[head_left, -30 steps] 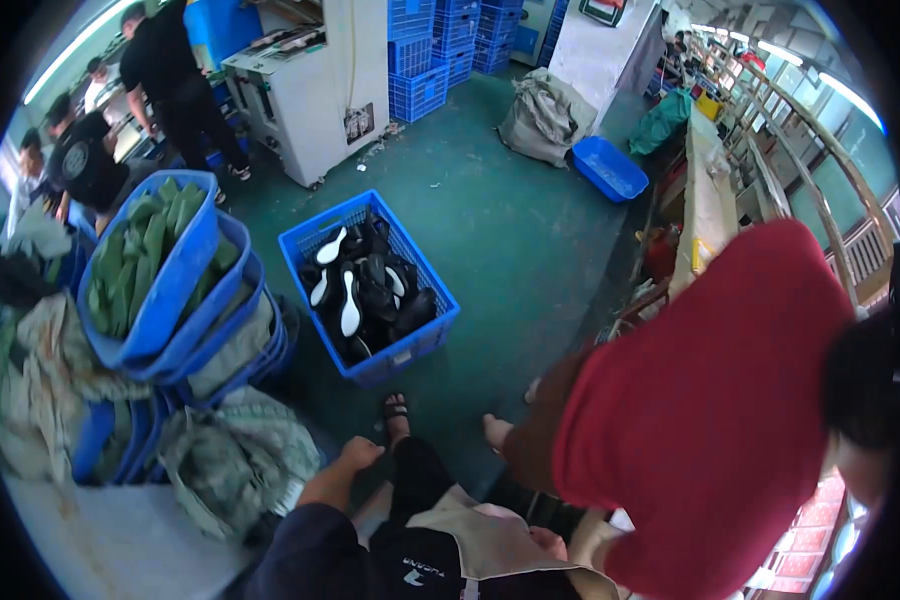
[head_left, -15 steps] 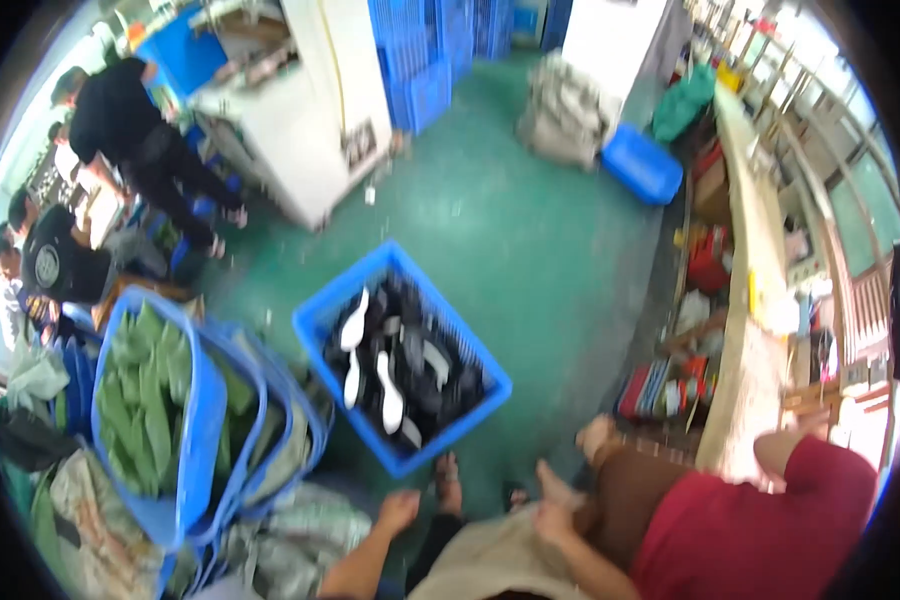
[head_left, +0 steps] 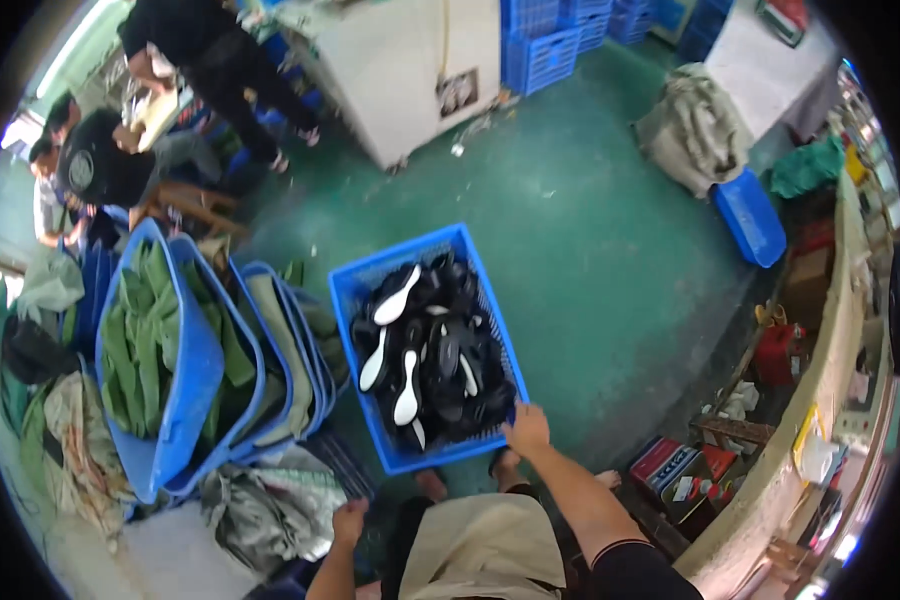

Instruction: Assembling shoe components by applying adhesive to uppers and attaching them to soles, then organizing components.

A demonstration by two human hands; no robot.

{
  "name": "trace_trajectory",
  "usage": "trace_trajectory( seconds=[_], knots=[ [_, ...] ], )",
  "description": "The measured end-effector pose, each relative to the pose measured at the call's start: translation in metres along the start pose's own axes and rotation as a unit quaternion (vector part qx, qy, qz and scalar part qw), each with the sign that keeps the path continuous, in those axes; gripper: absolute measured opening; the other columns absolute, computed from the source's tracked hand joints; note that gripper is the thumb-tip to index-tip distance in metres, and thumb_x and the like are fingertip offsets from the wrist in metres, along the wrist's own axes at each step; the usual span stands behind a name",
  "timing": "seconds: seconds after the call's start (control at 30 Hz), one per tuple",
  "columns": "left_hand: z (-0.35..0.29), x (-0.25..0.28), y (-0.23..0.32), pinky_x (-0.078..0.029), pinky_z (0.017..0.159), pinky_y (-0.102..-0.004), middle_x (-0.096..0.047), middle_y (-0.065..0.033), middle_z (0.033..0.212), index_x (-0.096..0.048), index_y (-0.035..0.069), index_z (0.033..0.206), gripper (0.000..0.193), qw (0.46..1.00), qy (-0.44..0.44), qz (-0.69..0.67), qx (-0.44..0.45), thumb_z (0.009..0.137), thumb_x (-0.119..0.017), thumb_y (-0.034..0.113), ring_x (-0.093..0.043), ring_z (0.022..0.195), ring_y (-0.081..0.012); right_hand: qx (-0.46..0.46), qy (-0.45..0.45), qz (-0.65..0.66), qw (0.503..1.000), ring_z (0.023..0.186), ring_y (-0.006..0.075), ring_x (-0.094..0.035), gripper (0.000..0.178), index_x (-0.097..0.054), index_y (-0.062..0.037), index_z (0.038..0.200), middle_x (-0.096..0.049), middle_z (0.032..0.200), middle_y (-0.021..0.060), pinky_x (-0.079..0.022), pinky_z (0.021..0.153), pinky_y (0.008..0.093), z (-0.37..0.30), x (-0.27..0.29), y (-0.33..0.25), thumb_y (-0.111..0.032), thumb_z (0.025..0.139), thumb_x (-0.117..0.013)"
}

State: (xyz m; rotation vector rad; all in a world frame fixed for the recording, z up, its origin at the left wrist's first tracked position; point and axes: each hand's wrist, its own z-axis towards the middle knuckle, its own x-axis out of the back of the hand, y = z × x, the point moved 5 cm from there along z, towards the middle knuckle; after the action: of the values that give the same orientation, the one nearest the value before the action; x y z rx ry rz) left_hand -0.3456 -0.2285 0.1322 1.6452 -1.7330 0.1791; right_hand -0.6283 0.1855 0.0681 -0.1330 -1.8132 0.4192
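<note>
In front of my feet, a blue plastic crate stands on the green floor. It is filled with black shoe-like pieces. Several white sole-shaped pieces lie on top or among them. My right hand reaches forward to the crate's near right corner, its fingers closed over the rim. Lower left, my left hand hangs loosely curled beside a silvery crumpled sack, apart from the crate, with nothing visible in it.
On the left, tilted blue tubs hold green pieces. Several people sit or stand beyond, one dark-clothed person among them. Stacked blue crates, a grey sack and a blue bin are farther off. A ledge runs along the right.
My right hand has moved from near my body onto the crate's rim. My left hand has shifted slightly left. The person in red at the right is out of view, and the view has turned.
</note>
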Motion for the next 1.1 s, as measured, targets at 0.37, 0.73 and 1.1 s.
trace_trajectory(
  seconds=[0.37,0.73,1.1],
  knots=[
    [0.326,-0.181,-0.027,-0.048,0.098,-0.0338,-0.065,-0.0192,0.124,-0.056,-0.005,0.132,0.064,0.984,0.019,-0.176,0.008,0.088,-0.074,0.037,-0.062,0.115,-0.0261,-0.198,-0.108,0.098,0.969,0.102,0.0415,-0.066,0.075,-0.045,-0.0015,0.143,-0.067,0.118,0.0238,-0.053,0.091,0.0463,0.209,-0.229,0.084,-0.04,0.084,-0.07],
    [0.325,-0.36,0.035,-0.05,0.077,-0.0296,-0.071,-0.0088,0.094,-0.072,-0.002,0.11,0.026,0.992,0.022,-0.109,0.054,0.088,-0.072,0.012,-0.063,0.08,-0.0183,-0.173,-0.066,0.114,0.976,0.063,0.044,-0.062,0.02,-0.068,-0.0023,0.087,-0.068,0.073,0.0206,-0.051,0.064,0.0507,0.229,-0.216,0.277,-0.021,0.084,-0.064],
    [0.265,-0.609,0.337,-0.052,0.077,-0.0297,-0.07,-0.0114,0.101,-0.066,-0.001,0.119,0.039,0.977,-0.173,0.077,-0.101,0.095,-0.069,0.03,-0.063,0.082,-0.018,0.077,0.039,0.102,0.991,0.127,0.0326,-0.051,0.068,-0.052,-0.0048,0.136,-0.057,0.134,0.0139,-0.032,0.114,0.052,0.16,-0.111,0.371,-0.034,0.078,-0.073]
  ],
)
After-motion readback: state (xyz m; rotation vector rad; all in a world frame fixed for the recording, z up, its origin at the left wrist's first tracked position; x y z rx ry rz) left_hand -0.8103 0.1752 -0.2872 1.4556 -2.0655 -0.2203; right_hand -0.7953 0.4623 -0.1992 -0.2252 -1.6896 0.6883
